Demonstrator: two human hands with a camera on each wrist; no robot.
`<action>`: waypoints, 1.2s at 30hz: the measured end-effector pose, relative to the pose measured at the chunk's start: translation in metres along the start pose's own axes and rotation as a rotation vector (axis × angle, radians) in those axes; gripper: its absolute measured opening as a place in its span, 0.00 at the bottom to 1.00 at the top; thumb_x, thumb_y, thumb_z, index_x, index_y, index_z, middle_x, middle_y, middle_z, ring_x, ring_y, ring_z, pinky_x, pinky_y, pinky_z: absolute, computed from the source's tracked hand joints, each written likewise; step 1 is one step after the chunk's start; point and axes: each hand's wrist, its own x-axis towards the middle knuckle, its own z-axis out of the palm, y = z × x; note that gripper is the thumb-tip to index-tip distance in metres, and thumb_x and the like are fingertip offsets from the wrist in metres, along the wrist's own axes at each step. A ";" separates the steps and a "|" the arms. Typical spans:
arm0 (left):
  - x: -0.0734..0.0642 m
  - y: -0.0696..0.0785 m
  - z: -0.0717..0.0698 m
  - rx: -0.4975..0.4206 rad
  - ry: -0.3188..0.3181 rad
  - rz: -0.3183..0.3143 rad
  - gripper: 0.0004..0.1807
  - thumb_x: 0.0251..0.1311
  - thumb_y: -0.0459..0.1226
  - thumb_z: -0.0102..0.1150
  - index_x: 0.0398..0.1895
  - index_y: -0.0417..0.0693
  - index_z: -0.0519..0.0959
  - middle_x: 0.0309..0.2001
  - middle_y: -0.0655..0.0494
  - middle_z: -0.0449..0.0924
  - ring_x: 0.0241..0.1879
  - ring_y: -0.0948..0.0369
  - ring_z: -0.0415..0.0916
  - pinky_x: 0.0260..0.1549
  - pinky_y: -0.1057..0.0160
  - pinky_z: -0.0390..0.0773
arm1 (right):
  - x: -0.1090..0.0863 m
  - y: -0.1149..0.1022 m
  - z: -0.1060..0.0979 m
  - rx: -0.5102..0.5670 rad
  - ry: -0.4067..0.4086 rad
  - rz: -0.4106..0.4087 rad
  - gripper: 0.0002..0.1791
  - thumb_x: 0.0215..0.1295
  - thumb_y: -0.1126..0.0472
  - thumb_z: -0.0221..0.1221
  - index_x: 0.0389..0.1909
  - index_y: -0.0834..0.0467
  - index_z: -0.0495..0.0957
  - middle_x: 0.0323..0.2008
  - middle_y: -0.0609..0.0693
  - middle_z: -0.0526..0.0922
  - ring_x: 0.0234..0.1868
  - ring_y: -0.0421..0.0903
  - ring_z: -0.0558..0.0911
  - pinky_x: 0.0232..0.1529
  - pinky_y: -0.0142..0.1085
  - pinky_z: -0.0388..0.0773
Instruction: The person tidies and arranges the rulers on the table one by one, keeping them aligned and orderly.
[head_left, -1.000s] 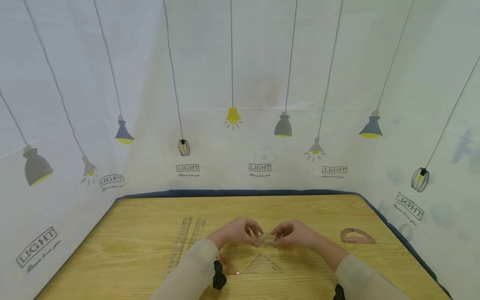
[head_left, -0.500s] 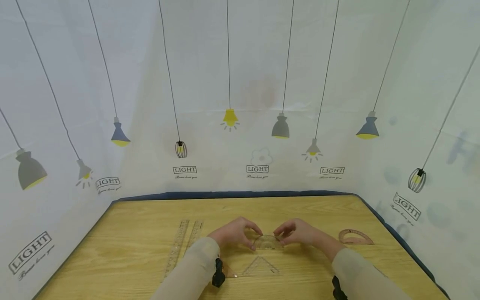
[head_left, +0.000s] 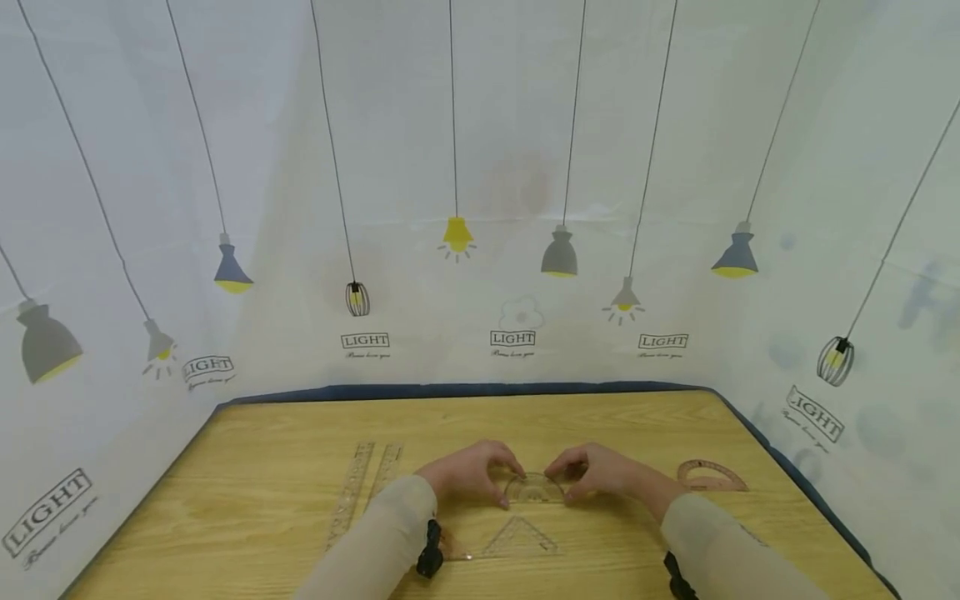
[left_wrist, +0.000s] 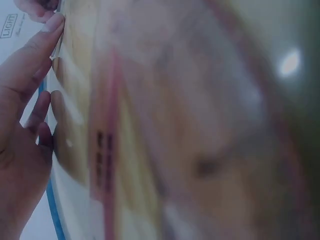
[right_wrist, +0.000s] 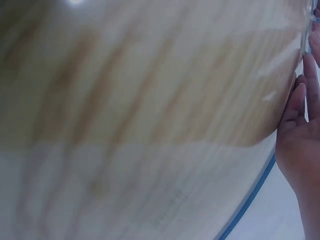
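A clear protractor [head_left: 535, 490] lies flat on the wooden table, curved side away from me. My left hand [head_left: 471, 469] holds its left end between thumb and forefinger. At its right end, my right hand [head_left: 606, 472] does the same. Just nearer to me is a clear set square [head_left: 521, 537], point away. Beside it a pinkish set square [head_left: 454, 546] is partly hidden by my left sleeve. In the left wrist view, my left hand [left_wrist: 22, 130] is at the left edge; my right hand [right_wrist: 302, 145] fills the right edge of the right wrist view. Neither wrist view shows the protractor clearly.
Two clear rulers, a left one [head_left: 349, 493] and a right one [head_left: 386, 468], lie side by side left of my left arm. A pink protractor [head_left: 711, 476] lies to the right. White cloth [head_left: 420, 367] printed with lamps encloses the table [head_left: 262, 467].
The clear protractor has shifted slightly right relative to the set square. My fingers have spread outward toward its ends, uncovering more of it. The head view has shifted a little.
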 end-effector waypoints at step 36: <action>-0.001 0.004 -0.002 -0.102 0.000 -0.069 0.25 0.45 0.40 0.78 0.50 0.62 0.82 0.47 0.74 0.77 0.53 0.68 0.71 0.60 0.60 0.66 | 0.004 0.008 0.003 -0.027 0.043 0.006 0.18 0.53 0.63 0.73 0.47 0.54 0.85 0.48 0.47 0.82 0.50 0.48 0.76 0.52 0.46 0.72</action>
